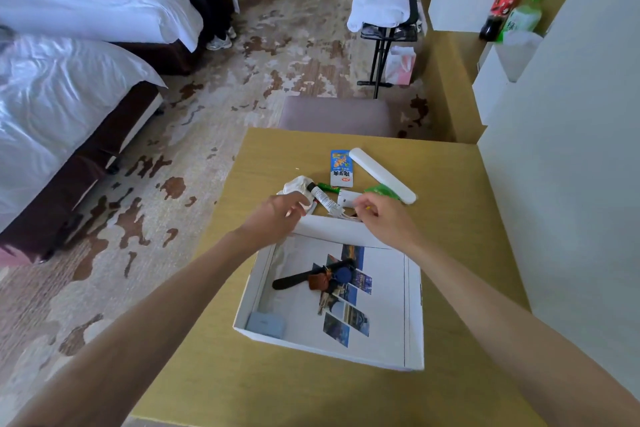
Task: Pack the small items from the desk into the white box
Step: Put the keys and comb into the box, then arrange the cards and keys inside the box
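Where hands (277, 215) reach, tan desk (450, 184) (cluttered), patterned carpet (207, 107), beds (69, 80)

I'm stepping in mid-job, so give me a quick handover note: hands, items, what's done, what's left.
Left hand: over the far edge of the white box, beside the crumpled cloth; grip unclear.
Right hand: at the small white item and cord past the box; grip unclear.
Done: keys, black strap and grey case are in the box.
Left on the desk: cloth, small tube, blue and white packet, long white case, green wrappers.
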### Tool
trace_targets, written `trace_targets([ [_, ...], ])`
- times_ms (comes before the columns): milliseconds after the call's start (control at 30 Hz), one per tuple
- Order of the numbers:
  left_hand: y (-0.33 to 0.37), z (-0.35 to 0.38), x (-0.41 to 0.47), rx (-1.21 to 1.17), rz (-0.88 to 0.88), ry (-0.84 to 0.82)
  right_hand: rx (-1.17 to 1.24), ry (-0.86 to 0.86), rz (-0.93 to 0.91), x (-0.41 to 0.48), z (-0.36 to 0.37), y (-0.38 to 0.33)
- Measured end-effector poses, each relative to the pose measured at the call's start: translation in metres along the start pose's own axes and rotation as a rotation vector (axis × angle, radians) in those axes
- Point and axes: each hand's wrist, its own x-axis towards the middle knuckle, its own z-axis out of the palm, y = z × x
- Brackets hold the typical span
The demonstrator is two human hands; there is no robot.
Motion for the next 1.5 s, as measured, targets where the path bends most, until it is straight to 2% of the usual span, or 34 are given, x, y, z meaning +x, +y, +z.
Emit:
trace_targets([
  [133, -0.008, -0.003, 0.041, -0.082, -0.114, -0.024, -0.086, 0.036, 0.11, 0.045, 0.0, 0.019],
  [233, -0.026, 0.001, 0.073, -0.05, -0.185, -0.091, -0.199, -0.033, 0.215, 0.08, 0.009, 0.036],
  [400, -0.055, 0.018, 0.116, 0.082, -0.067, -0.241, -0.369, -0.167, 0.304, 0.122, 0.034, 0.055],
  [600, -0.07, 0.043, 0.146, 0.104, -0.009, -0.319, -0.705, -0.251, 0.192, 0.145, 0.059, 0.069],
  [700, -0.077, 0.051, 0.155, 0.111, 0.076, -0.391, -0.773, -0.249, 0.119, 0.15, 0.057, 0.076],
  [867, -0.081, 0.046, 0.155, 0.249, 0.283, -0.565, -0.401, -0.015, 0.191, 0.139, 0.041, 0.077],
  [933, -0.085, 0.041, 0.151, 0.362, 0.301, -0.64, -0.207, 0.036, 0.245, 0.13, 0.035, 0.073],
  [1033, -0.098, 0.032, 0.14, 0.512, 0.282, -0.674, -0.074, 0.093, 0.258, 0.116, 0.032, 0.066],
  [1300, -0.118, 0.041, 0.114, 0.805, 0.367, -0.61, 0.067, 0.08, 0.224, 0.086, 0.027, 0.044],
  [1400, -0.122, 0.036, 0.108, 0.731, 0.281, -0.565, 0.154, 0.087, 0.23, 0.073, 0.019, 0.033],
  [1500, -0.118, 0.019, 0.102, 0.541, 0.133, -0.432, 0.293, 0.084, 0.254, 0.06, 0.009, 0.017],
])
